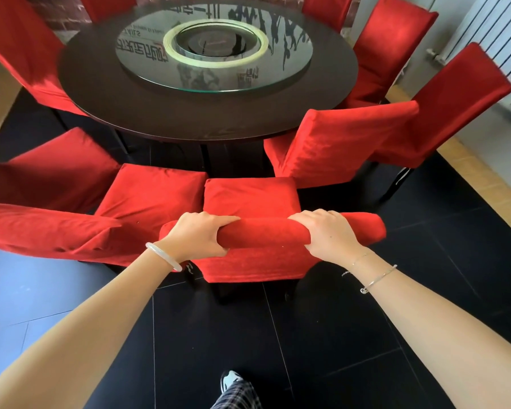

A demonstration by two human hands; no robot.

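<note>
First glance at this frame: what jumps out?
Dead centre, the left hand and right hand grip the top of a red chair by its back. Beyond it stands a round dark table with a glass turntable, ringed by other chairs in the same red.

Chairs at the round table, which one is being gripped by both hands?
The nearest chair, centre foreground: the left hand and right hand grip the top of its back. No hand touches the other chairs.

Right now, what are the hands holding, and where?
Both the left hand and right hand grip the red chair by the top of its backrest.
</note>
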